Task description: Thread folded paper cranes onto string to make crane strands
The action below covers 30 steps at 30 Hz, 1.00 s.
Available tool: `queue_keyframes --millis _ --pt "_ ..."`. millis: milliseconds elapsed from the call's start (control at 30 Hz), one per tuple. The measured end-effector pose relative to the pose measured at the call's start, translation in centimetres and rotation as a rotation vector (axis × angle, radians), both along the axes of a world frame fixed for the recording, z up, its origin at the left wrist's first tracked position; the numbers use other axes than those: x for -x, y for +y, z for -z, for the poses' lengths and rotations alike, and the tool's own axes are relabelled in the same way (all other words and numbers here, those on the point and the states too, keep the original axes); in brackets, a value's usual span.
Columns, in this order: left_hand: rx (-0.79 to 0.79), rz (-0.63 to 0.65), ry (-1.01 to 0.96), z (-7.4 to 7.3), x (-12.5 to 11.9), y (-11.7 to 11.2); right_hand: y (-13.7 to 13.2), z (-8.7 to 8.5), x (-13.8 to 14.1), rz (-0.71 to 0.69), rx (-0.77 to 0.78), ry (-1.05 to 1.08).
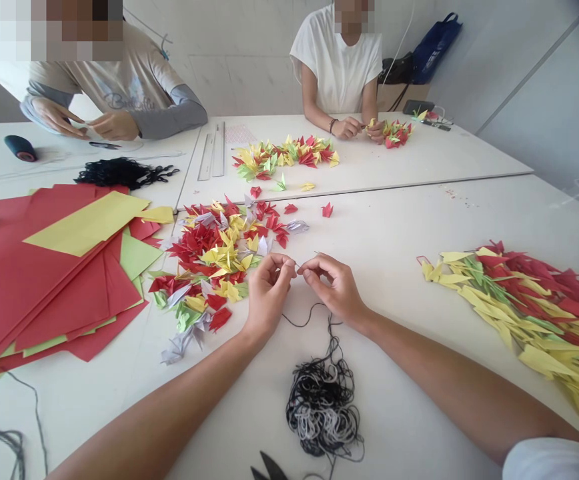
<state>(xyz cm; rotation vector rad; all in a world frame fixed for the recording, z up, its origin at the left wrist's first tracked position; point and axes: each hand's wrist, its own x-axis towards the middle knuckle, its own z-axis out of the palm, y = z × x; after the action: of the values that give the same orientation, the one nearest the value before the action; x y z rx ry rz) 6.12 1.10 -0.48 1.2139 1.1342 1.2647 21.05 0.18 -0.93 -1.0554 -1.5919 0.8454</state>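
We find the left hand and right hand pinching, apparently on a fine strand between their fingertips; thread or needle, we cannot tell. Dark thread lies below, near the tangled bundle on the bench. We judge strand-end handling in hand, the next move calling for steady fingertips. The blue bag's contents are hidden.

Bright, diffuse light with soft, faint shadows and darkened upper-right corner.
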Motion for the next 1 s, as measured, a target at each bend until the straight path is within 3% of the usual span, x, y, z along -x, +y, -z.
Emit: queue_keyframes --millis 500,1000 --pt "0.03 0.036 -0.086 -0.06 0.09 -0.16 0.03 0.02 0.22 0.012 0.019 0.044" --pt "0.024 0.02 -0.032 0.06 -0.05 0.02 0.02 -0.03 0.1 -0.007 0.027 0.032"
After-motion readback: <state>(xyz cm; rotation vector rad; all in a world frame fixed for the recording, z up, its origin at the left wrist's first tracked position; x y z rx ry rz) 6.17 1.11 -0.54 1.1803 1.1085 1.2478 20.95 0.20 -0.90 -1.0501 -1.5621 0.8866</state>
